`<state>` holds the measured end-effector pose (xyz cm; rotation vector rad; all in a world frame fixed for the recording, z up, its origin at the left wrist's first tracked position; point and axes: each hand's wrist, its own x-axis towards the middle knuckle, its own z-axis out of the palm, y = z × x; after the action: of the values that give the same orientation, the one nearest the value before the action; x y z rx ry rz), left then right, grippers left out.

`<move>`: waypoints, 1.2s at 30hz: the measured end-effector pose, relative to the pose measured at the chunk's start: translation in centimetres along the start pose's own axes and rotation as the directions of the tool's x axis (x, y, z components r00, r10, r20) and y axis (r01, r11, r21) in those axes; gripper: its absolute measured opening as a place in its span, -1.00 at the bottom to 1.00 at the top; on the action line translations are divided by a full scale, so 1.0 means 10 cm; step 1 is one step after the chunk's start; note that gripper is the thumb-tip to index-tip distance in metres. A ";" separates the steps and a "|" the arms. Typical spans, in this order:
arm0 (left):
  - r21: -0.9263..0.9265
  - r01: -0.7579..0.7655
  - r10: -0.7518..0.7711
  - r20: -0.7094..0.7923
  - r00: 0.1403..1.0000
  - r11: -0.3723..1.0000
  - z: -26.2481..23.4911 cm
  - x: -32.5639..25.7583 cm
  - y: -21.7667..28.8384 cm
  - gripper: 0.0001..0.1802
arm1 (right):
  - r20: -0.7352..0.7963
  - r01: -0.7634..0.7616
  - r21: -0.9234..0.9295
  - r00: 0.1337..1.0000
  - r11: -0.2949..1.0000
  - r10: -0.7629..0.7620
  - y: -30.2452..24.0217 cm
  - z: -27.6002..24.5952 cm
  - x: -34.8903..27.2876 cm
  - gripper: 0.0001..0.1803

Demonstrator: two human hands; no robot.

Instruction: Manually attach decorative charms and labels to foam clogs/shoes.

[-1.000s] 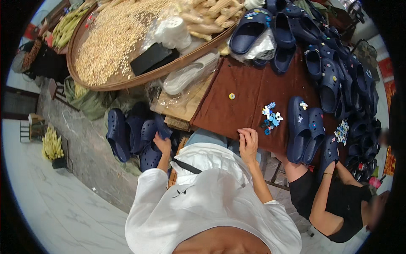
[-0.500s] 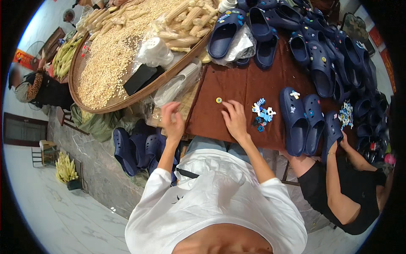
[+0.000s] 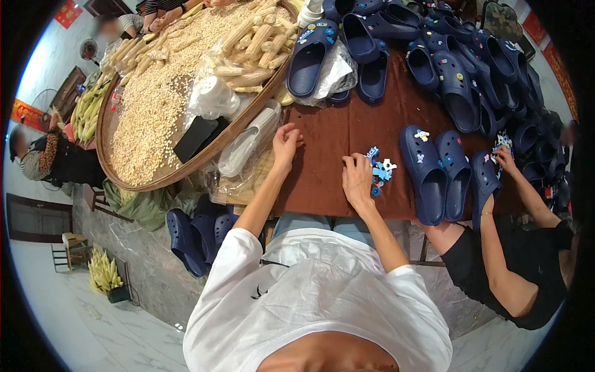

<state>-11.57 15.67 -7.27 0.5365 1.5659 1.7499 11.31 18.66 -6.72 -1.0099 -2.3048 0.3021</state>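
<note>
My left hand (image 3: 287, 146) is raised over the left edge of the brown cloth (image 3: 322, 133), fingers loosely bent and slightly apart, with nothing visible in them. Just left of a small pile of blue, white and black shoe charms (image 3: 384, 168), my right hand (image 3: 357, 181) rests low on the cloth. Its fingers are curled together, and what they may hold is hidden. Right of the pile stand two navy clogs (image 3: 424, 177) with charms on them. Another navy clog (image 3: 485, 180) is steadied by a co-worker's hand, while their other hand (image 3: 505, 160) reaches to a second charm pile.
A wide round tray (image 3: 204, 162) of corn kernels and cobs stands at the left, with a black phone-like slab (image 3: 199, 139) inside. Beside it lies a plastic-wrapped pale shoe (image 3: 251, 141). Many navy clogs (image 3: 455, 87) crowd the far right. More clogs (image 3: 186, 242) sit low at left.
My left hand has moved rightward to the cloth's edge. My right hand has shifted beside the charm pile. The small round yellow charm is no longer visible. The co-worker's far hand has reached to charms.
</note>
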 end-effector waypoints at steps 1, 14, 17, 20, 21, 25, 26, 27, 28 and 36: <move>-0.065 0.044 -0.046 -0.020 0.999 0.997 0.03 0.10 0.02 -0.65 | -0.038 -0.013 0.009 0.999 1.000 0.013 -0.04 -0.08 -0.05 -0.67; -0.148 0.127 -0.132 -0.026 0.991 0.981 0.24 1.40 0.09 -0.50 | -0.039 0.025 0.222 0.999 0.975 -0.017 -0.24 0.02 -0.51 -0.72; -0.178 0.125 -0.139 -0.070 0.988 0.976 0.22 1.51 0.03 -0.57 | -0.061 0.020 0.198 0.998 0.980 -0.008 -0.25 0.05 -0.47 -0.73; -0.143 0.129 -0.137 -0.047 0.989 0.981 0.22 1.49 0.06 -0.67 | -0.100 0.033 0.198 0.995 0.980 -0.014 -0.27 0.06 -0.48 -0.75; -0.113 0.135 -0.146 -0.093 0.985 0.984 0.31 1.38 0.09 -0.72 | -0.101 0.019 0.192 0.995 0.981 0.001 -0.24 0.07 -0.51 -0.75; -0.076 0.141 -0.141 0.006 0.990 0.987 0.15 0.89 0.04 -0.66 | -0.092 0.018 0.195 0.996 0.981 0.000 -0.25 0.06 -0.53 -0.75; -0.098 0.167 -0.159 0.080 0.984 0.981 0.10 0.65 0.08 -0.60 | -0.093 0.026 0.198 0.996 0.980 -0.007 -0.25 0.07 -0.52 -0.75; -0.126 0.178 -0.175 0.038 0.984 0.976 0.09 0.36 0.11 -0.58 | -0.088 0.019 0.197 0.996 0.980 -0.001 -0.25 0.07 -0.53 -0.75; -0.156 0.189 -0.193 -0.005 0.981 0.969 0.08 0.04 0.13 -0.56 | -0.082 0.012 0.197 0.997 0.980 0.004 -0.26 0.06 -0.54 -0.75; -0.068 0.298 -0.300 -0.018 0.954 0.952 -0.45 -1.63 0.04 -0.60 | -0.065 0.018 0.187 0.998 0.982 -0.006 -0.24 0.07 -0.52 -0.78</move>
<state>-4.17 0.65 -5.16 0.2284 1.5155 1.5743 12.25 13.29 -8.50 -0.8980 -2.1775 0.4665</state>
